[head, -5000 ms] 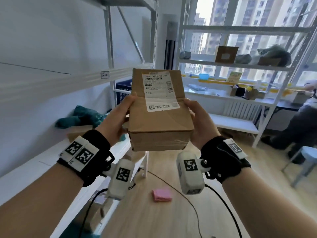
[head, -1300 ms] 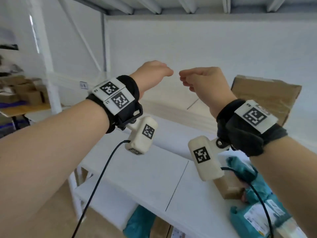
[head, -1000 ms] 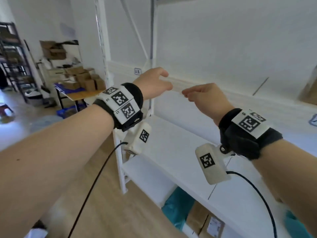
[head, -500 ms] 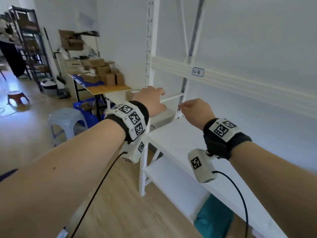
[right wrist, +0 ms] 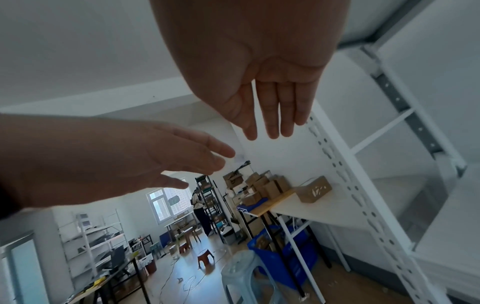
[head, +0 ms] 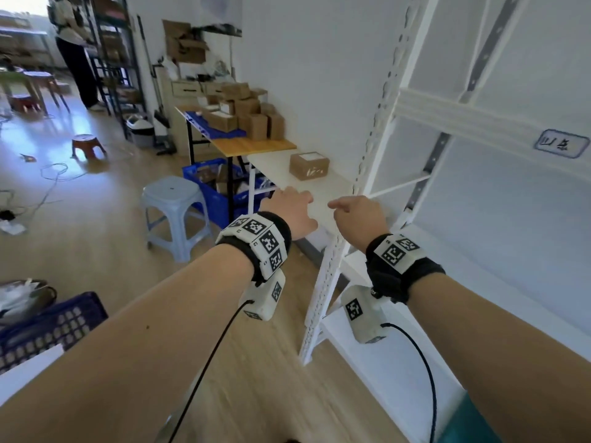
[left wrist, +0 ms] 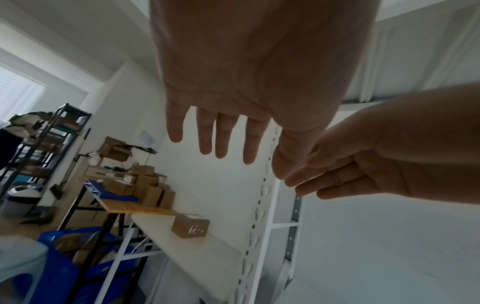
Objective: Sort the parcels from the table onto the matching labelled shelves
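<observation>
Our left hand (head: 292,211) and right hand (head: 358,215) carry nothing; the fingers are straight and a little spread. One brown parcel (head: 309,165) sits on the white table (head: 319,206), at about 12 o'clock from our hands, so we think it is next to sort. The white shelf (head: 460,113) with its label (head: 561,144) stands at 2 o'clock. More boxes (head: 246,113) wait on the wooden table (head: 252,144) behind. A pale blue stool (head: 174,209) stands at 9 o'clock.

parcel storeroom | white shelving (head: 380,129) | stacked cardboard boxes (head: 246,113)
</observation>
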Action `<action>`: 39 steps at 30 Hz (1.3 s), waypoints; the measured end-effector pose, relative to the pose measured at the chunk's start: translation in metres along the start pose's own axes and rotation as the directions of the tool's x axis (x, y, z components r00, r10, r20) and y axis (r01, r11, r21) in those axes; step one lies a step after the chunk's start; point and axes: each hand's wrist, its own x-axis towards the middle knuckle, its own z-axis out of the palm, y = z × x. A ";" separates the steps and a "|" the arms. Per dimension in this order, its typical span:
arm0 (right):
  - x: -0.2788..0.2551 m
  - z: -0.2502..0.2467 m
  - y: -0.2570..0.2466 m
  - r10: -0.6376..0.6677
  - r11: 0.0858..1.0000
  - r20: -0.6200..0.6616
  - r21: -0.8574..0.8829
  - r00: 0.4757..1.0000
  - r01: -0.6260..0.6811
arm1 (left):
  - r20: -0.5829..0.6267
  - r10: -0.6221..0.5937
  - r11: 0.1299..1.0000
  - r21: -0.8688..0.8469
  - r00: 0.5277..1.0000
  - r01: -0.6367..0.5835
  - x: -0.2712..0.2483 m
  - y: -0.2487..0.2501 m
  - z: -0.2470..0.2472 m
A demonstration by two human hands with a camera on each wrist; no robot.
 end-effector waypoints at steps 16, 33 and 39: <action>0.304 0.122 0.030 0.069 0.997 0.129 0.014 0.989 -0.071 | 0.105 -0.105 0.993 0.058 0.989 0.099 0.287 -0.117 0.016; 0.609 0.222 -0.007 0.182 0.981 0.069 -0.074 0.981 -0.177 | 0.219 -0.023 0.998 -0.048 0.975 0.034 0.571 -0.297 0.006; 0.669 0.246 -0.009 0.379 0.922 0.002 -0.082 0.925 -0.377 | 0.281 0.055 0.989 -0.146 0.958 -0.014 0.664 -0.347 -0.001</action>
